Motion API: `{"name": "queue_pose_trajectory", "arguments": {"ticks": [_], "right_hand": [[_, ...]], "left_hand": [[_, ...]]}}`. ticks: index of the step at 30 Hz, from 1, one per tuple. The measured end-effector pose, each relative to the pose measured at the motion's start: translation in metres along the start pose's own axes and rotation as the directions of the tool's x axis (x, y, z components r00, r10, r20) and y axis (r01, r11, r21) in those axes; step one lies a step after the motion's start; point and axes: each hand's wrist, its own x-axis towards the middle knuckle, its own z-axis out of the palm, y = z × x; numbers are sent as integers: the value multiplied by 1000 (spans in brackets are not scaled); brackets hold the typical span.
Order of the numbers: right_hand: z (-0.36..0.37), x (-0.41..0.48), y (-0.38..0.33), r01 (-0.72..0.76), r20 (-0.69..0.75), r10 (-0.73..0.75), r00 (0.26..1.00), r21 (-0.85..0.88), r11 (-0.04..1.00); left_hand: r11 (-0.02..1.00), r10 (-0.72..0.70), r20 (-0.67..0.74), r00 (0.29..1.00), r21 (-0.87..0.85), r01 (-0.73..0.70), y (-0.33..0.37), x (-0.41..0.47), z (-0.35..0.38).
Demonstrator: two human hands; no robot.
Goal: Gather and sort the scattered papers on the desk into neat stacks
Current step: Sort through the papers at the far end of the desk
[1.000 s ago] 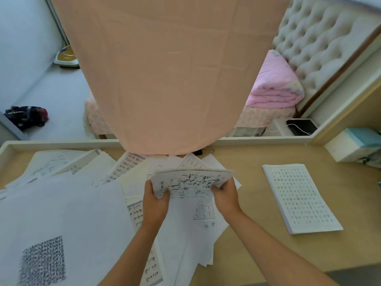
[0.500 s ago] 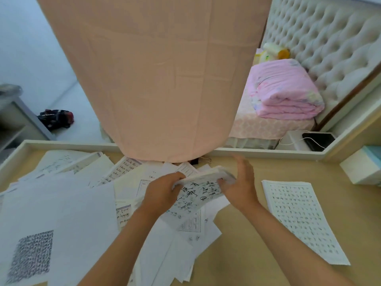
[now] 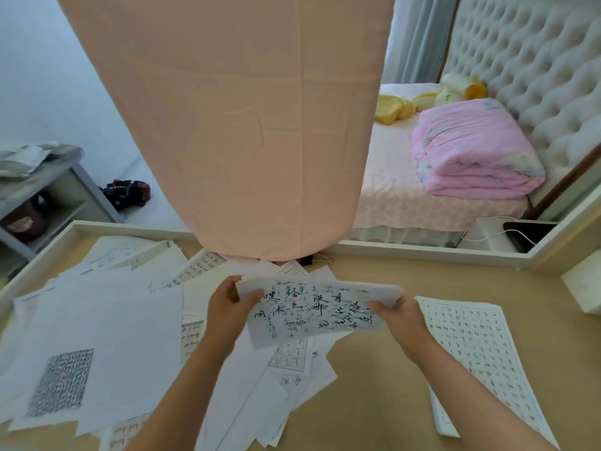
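Observation:
Both hands hold a small sheaf of papers with black and green handwriting [image 3: 313, 312] above the wooden desk [image 3: 383, 379]. My left hand [image 3: 229, 309] grips its left edge, thumb on top. My right hand [image 3: 401, 315] grips its right edge. Under and to the left lies a scattered heap of white sheets [image 3: 130, 336], one with a dark printed block [image 3: 61, 382]. To the right a neat stack of grid-lined practice sheets [image 3: 478, 349] lies flat, partly hidden by my right forearm.
A peach cloth [image 3: 234, 125] hangs over the desk's far edge. A black binder clip [image 3: 313, 259] lies at its foot. A white box [image 3: 585, 288] stands at the right. Beyond the desk's white rim [image 3: 422, 250] are a bed with a pink quilt [image 3: 471, 151] and a grey shelf [image 3: 42, 196].
The held sheaf has turned from tilted to level and spread wide between both hands. My right hand went from open beside it to gripping its right edge. The view has tilted up.

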Motion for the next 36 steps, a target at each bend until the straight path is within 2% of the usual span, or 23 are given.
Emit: {"name": "queue_pose_trajectory", "arguments": {"ticks": [1, 3, 8, 11, 14, 17, 19, 20, 21, 22, 24, 25, 26, 28, 30, 33, 36], "right_hand": [[0, -1, 7, -5, 33, 5, 999, -16, 1000], [2, -4, 18, -24, 70, 27, 997, -53, 998], [8, -6, 29, -10, 15, 11, 1000, -99, 995], [13, -7, 28, -16, -39, 11, 999, -122, 992], [20, -11, 27, -9, -59, 1, 998, -140, 990], [24, -12, 29, -23, -93, 8, 996, -153, 988], [25, -12, 27, -31, -107, 13, 994, -167, 986], [26, -12, 25, -31, -107, 12, 994, -178, 984], [25, -11, 22, -29, -100, 10, 995, -188, 982], [25, -11, 18, -28, -87, 11, 996, -199, 980], [24, -10, 9, -25, -63, 10, 998, -242, 970], [23, -10, 2, -4, -49, -9, 999, -267, 964], [23, -11, -6, 21, -35, -33, 999, -283, 959], [21, -15, -22, 62, -29, -73, 997, -280, 958], [10, -18, -30, 71, -58, -92, 994, -287, 955], [-21, -23, -22, 42, -190, -96, 977, -271, 962], [-49, -35, -2, -107, -320, 72, 945, -95, 990]], "left_hand": [[998, -25, -9, 1000, -64, 24, -7, -8, 8], [996, -33, -29, 999, -79, 30, -24, -20, 22], [987, 15, -144, 989, -155, -37, -43, -27, 38], [994, 52, -215, 975, -87, -72, -40, -21, 39], [992, 56, -216, 975, -96, -78, -38, -15, 35], [995, 100, -161, 982, -1, -102, -39, -9, 23], [967, 200, -67, 978, 172, -186, -33, -2, 13], [913, 272, 16, 962, 310, -264, -27, 3, 8], [806, 350, 131, 928, 462, -369, -19, 9, 5], [652, 417, 268, 868, 578, -491, -10, 14, 5], [335, 445, 531, 721, 648, -684, 7, 23, 16], [226, 413, 612, 674, 648, -727, 13, 25, 27], [172, 379, 660, 649, 639, -750, 19, 25, 39], [204, 309, 699, 645, 614, -763, 21, 27, 59], [312, 241, 712, 660, 587, -747, 18, 30, 70], [454, 244, 687, 684, 543, -707, 11, 32, 82], [690, 176, 640, 748, 462, -557, 8, 29, 105]]}}
